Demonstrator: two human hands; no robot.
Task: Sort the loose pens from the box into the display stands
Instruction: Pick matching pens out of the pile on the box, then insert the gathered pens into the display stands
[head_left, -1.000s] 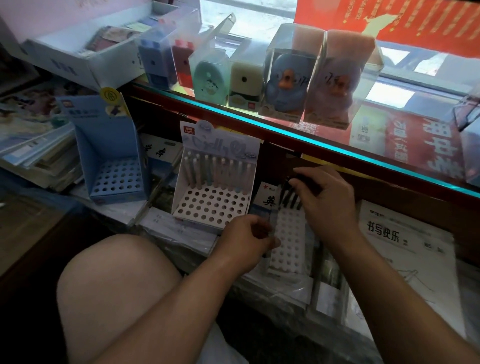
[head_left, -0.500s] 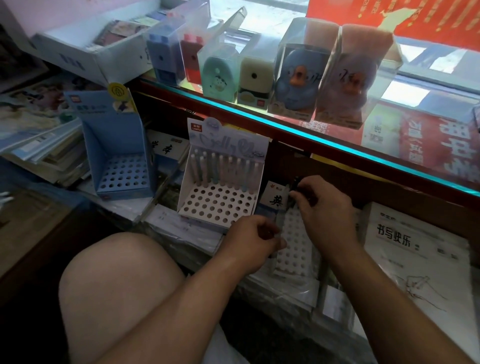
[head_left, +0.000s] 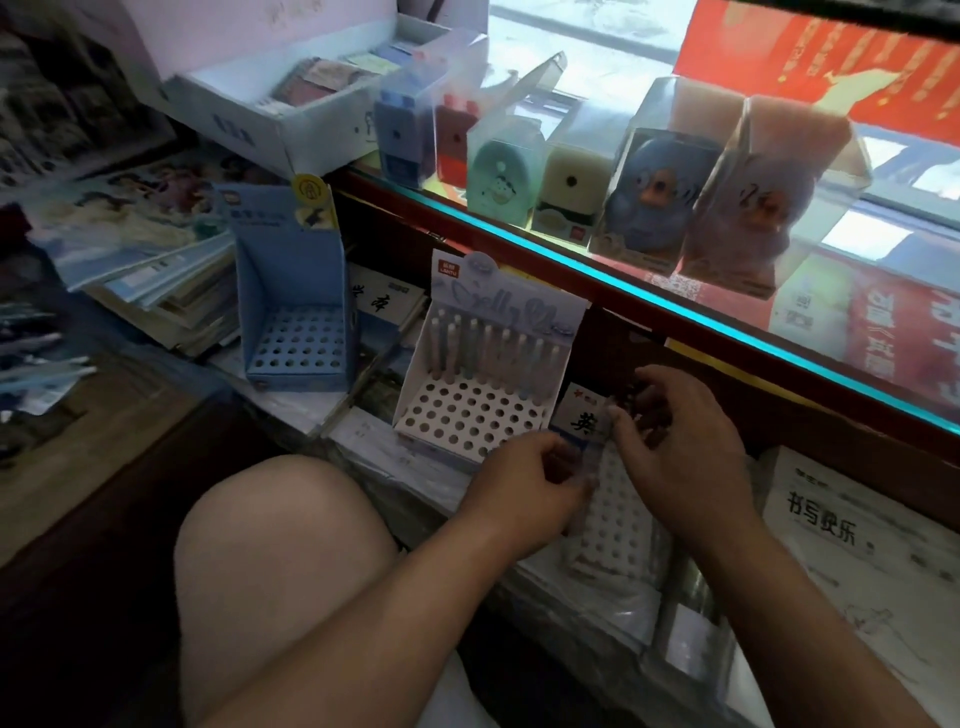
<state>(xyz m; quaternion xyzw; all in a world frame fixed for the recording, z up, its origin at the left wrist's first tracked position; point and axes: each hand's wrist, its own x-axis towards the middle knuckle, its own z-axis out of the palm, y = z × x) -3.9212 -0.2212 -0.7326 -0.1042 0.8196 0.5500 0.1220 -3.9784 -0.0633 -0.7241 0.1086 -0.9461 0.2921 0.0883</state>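
a glass counter (head_left: 675, 307) is running from the upper middle of the frame down to the right edge, carrying a row of boxed sharpeners (head_left: 566, 182) and, at its upper-left end, a white open box (head_left: 249, 122). below it, plastic-wrapped booklet stacks (head_left: 857, 551) are lying side by side across the middle. on these, a blue display stand (head_left: 291, 291), a white display stand (head_left: 457, 410) and a perforated stand (head_left: 618, 519) are sitting.

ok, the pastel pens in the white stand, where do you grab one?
Pinch the top end of a pastel pen, coming from above and the front. They stand upright, packed side by side in the back rows of the white stand, lower ends sunk in holes, header card close behind. The front holes are empty, so that side looks free.
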